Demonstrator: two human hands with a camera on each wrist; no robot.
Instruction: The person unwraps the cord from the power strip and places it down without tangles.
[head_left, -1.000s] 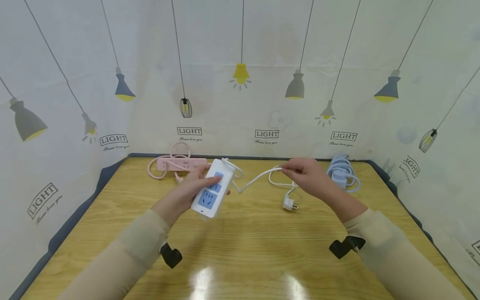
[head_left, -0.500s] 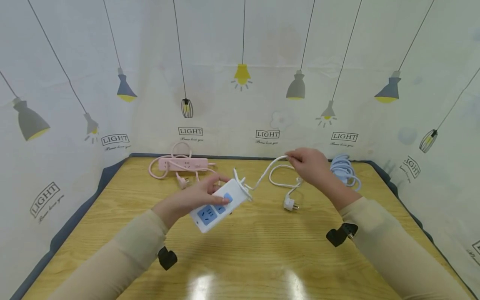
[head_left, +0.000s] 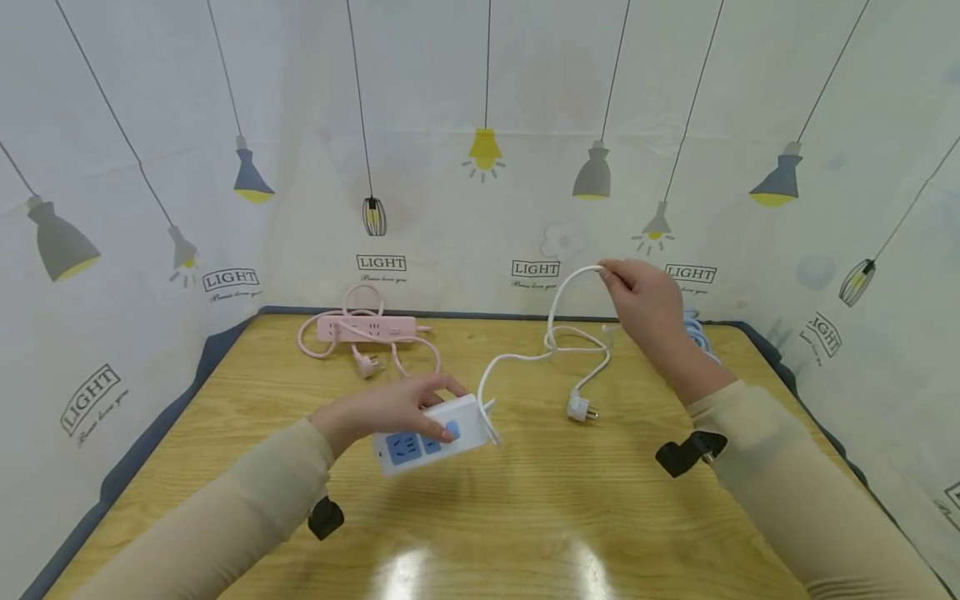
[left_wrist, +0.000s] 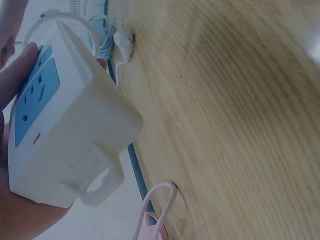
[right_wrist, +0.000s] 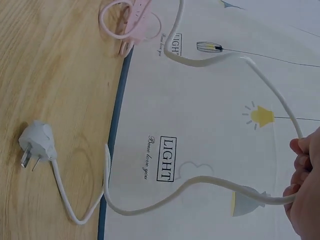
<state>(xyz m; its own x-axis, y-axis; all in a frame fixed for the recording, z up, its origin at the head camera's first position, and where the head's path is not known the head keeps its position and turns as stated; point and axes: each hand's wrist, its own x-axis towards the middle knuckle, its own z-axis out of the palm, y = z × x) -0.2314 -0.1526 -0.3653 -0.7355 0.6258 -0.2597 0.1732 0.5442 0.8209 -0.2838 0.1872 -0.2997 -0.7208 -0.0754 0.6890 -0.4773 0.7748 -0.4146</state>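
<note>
A white power strip (head_left: 468, 423) with blue sockets is gripped by my left hand (head_left: 401, 410), its thumb on top near the sockets. Part of its white cord wraps round the strip's right end. From there the cord (head_left: 517, 357) runs up to my right hand (head_left: 648, 304), which pinches it high above the table's back. In the right wrist view the cord (right_wrist: 205, 180) enters and leaves the curled fingers. Its white plug (head_left: 578, 407) lies on the table, prongs to the right. The strip's end (left_wrist: 85, 145) faces the left wrist camera.
A pink power strip (head_left: 375, 328) with a loose pink cord and plug (head_left: 365, 362) lies at the back left of the wooden table (head_left: 480, 517). Coiled light-blue cord (head_left: 697, 333) is at the back right, partly behind my right arm. A lamp-printed cloth (head_left: 420, 167) rises behind.
The right hand has risen and moved right, drawing a longer stretch of cord off the strip. My left hand has lowered slightly and turned the strip closer to level. The plug stays put.
</note>
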